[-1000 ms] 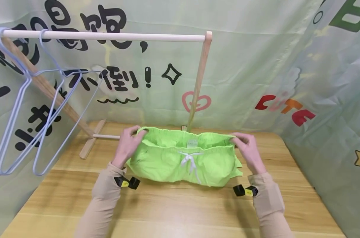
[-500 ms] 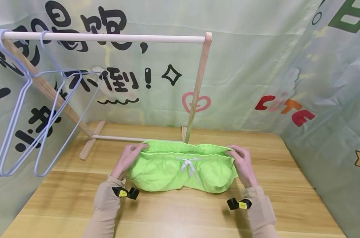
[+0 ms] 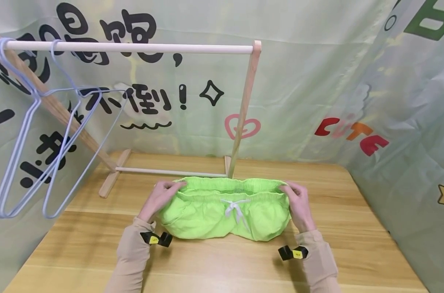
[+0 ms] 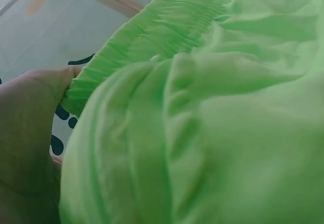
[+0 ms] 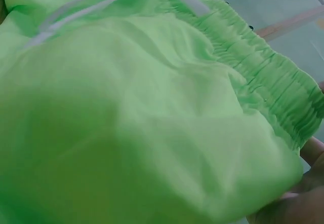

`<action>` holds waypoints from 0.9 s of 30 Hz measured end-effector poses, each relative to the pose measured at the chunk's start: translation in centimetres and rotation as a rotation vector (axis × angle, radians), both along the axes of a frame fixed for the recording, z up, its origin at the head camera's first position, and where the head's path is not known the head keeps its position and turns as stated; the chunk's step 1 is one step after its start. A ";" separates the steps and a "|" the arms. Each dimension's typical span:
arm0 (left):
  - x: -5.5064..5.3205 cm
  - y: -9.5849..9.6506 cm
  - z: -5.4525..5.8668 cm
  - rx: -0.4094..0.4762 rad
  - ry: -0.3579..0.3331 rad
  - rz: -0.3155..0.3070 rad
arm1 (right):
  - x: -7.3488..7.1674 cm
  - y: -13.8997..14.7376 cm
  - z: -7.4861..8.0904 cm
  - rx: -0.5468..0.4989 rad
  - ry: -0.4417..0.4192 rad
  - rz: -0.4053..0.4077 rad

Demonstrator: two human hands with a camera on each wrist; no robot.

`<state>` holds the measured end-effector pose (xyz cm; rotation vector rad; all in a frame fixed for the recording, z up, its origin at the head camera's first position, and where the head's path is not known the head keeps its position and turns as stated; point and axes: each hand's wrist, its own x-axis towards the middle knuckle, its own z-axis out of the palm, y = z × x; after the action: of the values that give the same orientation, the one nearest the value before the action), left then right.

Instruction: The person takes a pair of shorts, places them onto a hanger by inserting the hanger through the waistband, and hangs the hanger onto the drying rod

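Bright green shorts (image 3: pixel 225 215) with a gathered elastic waistband and a white drawstring bow (image 3: pixel 235 208) hang between my hands, the waist opening facing up. My left hand (image 3: pixel 159 198) pinches the left end of the waistband, and my right hand (image 3: pixel 298 201) pinches the right end. In the left wrist view the green cloth (image 4: pixel 243 127) fills most of the picture, with the left hand (image 4: pixel 28 117) at its edge. The right wrist view has the ribbed waistband (image 5: pixel 263 72) running to the right hand (image 5: pixel 298 203), whose fingers are partly hidden by cloth.
A wooden rack with a white top rail (image 3: pixel 152 47) stands at the back left of the wooden table (image 3: pixel 222 268). Several light-blue hangers (image 3: pixel 57 162) hang at its left end. A printed cloth backdrop (image 3: pixel 291 89) encloses the back and sides.
The shorts and both hands have come down and toward me, uncovering the rack's lower bar. Both hands keep their grip on the waistband; motion in the last half second is slight.
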<state>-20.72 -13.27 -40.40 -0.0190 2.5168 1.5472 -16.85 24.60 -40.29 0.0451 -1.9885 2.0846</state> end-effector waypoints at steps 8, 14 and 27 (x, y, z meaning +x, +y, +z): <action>-0.1 0.2 -0.3 -0.098 -0.021 0.003 | 0.0 -0.4 -0.1 0.055 0.026 -0.015; -0.1 0.7 -1.0 -0.137 0.055 -0.127 | 0.1 -0.7 -0.2 0.100 0.036 -0.038; 0.7 -0.2 1.6 0.472 0.278 0.097 | 0.0 -0.4 -0.7 0.204 0.008 -0.023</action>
<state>-20.06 -13.49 -38.76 0.1522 2.2932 2.2863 -16.86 24.18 -40.98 0.0682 -2.1785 1.8582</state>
